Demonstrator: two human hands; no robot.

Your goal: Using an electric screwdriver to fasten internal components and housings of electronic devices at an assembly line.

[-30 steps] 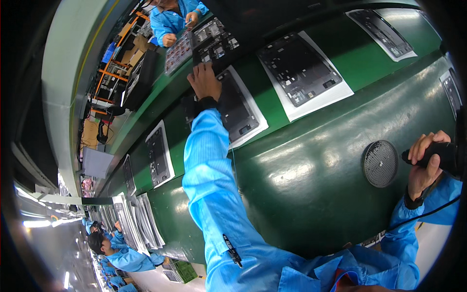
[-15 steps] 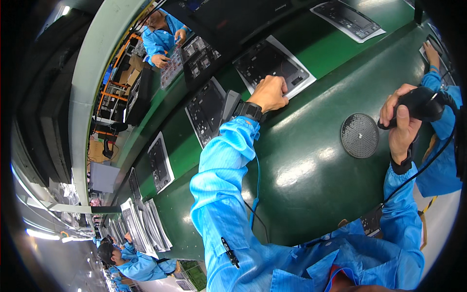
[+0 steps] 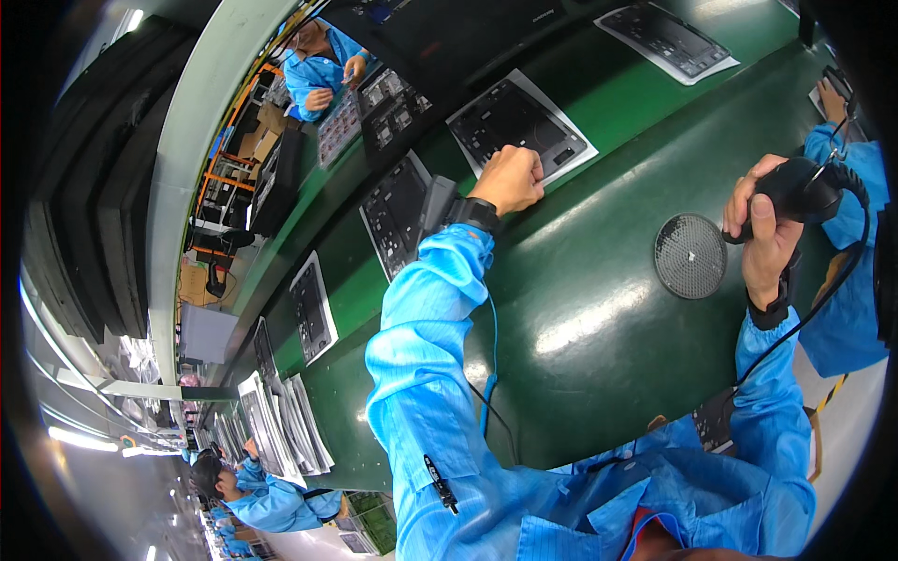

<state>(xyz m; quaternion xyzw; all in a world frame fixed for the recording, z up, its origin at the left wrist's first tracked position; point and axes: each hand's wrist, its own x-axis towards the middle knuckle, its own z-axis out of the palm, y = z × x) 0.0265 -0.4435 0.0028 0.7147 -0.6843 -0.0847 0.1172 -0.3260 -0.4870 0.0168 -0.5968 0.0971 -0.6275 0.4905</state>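
Head view: left hand (image 3: 510, 178) is resting at the near edge of a dark panel (image 3: 510, 117), fingers curling. Can't tell if they're pinching anything; fingertips are hidden. Panel is lying flat on a white sheet (image 3: 572, 165) on the green belt (image 3: 613, 140), not lifted. Right hand (image 3: 769, 229) is closing firmly round a black corded device (image 3: 800, 190), looks like a handheld scanner, and is holding it well apart from the panel, to its right, beyond the perforated disc (image 3: 690, 257).

Progress: small light parts are showing on the panel, so I'd judge it partly or fully populated; can't confirm complete. No scan result is showing. I'd call this mid-cycle, the panel's check or handling not yet finished. Second panel (image 3: 388, 206) is sitting left of it, third (image 3: 666, 42) to its upper right; can't tell whether those are done.
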